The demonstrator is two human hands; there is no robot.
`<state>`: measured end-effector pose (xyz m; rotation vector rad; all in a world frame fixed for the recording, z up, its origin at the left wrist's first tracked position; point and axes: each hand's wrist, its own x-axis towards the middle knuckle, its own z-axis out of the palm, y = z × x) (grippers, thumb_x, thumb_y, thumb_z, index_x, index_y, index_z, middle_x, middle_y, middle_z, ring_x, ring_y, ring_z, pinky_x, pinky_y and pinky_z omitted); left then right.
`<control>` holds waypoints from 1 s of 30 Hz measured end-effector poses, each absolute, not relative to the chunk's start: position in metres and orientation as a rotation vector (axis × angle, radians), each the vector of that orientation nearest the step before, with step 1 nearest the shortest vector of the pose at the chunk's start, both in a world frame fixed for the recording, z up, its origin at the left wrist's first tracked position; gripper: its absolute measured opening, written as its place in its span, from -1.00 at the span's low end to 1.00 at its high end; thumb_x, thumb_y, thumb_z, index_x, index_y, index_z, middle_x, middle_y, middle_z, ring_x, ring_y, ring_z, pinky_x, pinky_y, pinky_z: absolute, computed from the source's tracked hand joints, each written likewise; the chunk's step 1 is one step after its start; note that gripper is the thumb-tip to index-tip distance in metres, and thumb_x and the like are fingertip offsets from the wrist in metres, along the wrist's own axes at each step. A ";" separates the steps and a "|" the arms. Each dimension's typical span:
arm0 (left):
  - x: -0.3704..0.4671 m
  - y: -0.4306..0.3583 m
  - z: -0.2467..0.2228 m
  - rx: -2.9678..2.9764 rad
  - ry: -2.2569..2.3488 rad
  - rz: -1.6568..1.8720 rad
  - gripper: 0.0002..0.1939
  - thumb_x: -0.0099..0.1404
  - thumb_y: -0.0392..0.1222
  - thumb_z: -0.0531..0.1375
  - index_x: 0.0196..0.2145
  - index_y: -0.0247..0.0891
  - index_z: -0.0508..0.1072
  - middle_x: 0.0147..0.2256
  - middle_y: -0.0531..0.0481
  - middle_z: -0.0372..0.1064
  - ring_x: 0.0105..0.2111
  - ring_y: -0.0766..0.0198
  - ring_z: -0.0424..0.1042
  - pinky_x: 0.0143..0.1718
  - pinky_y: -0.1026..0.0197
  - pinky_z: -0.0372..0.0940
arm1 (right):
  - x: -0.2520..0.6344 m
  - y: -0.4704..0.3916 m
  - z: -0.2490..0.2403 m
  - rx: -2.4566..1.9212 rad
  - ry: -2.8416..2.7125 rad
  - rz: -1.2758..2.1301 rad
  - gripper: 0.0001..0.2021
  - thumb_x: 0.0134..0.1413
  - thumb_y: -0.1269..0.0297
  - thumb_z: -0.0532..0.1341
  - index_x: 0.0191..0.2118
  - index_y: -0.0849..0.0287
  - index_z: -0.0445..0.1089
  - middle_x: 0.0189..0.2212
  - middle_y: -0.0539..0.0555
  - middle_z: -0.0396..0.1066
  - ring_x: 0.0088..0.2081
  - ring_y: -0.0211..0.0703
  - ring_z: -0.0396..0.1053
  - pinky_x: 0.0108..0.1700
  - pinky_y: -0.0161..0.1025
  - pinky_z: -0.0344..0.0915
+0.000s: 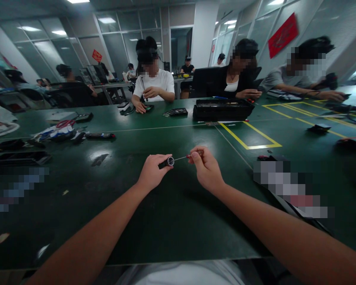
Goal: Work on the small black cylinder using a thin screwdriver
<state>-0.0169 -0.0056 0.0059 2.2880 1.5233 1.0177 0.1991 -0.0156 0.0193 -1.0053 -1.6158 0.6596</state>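
Observation:
My left hand (154,171) grips a short black cylinder (170,161) between thumb and fingers. Its round, silver-rimmed end faces right and looks like a flashlight's head; the rest is hidden in the hand. In my right hand (207,168), closed fingers hold a thin screwdriver (180,158) with a reddish handle. The slim metal shaft points left, its tip at the cylinder's rim; whether it touches or enters cannot be made out. Both hands are over the green table (166,221), near its middle.
A long black case (224,111) stands across the table. Left lie a dark pen-like tube (100,136) and a cluttered pile (57,132). Yellow tape (264,147) marks the right side, above a blurred packet (284,182). Several people sit opposite, including one in white (166,85).

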 end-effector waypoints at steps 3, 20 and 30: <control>-0.017 -0.005 0.005 2.301 1.509 1.021 -0.60 0.26 -0.19 0.34 0.07 -0.09 0.50 0.00 -0.02 0.51 -0.01 0.08 0.42 0.05 -0.04 0.24 | 0.198 -0.016 0.019 -1.027 -1.643 0.648 -0.83 0.36 0.15 0.07 -0.12 0.10 0.31 -0.34 0.04 0.47 -0.30 -0.14 0.46 -0.21 -0.15 0.35; -0.019 -0.005 0.000 2.275 1.498 1.048 -0.60 0.25 -0.22 0.35 0.05 -0.08 0.51 0.00 -0.01 0.51 0.00 0.09 0.42 0.07 -0.04 0.25 | 0.203 -0.013 0.027 -1.081 -1.743 0.620 -0.83 0.29 0.18 0.12 -0.17 0.12 0.40 -0.41 0.00 0.45 -0.44 -0.20 0.37 -0.39 -0.25 0.24; -0.018 -0.006 0.004 2.268 1.529 1.020 -0.59 0.27 -0.21 0.34 0.07 -0.10 0.50 0.02 -0.02 0.50 0.01 0.08 0.41 0.07 -0.05 0.25 | 0.202 -0.009 0.017 -1.091 -1.624 0.703 -0.75 0.28 0.13 0.14 -0.02 0.12 0.35 -0.38 0.01 0.44 -0.39 -0.17 0.38 -0.35 -0.21 0.27</control>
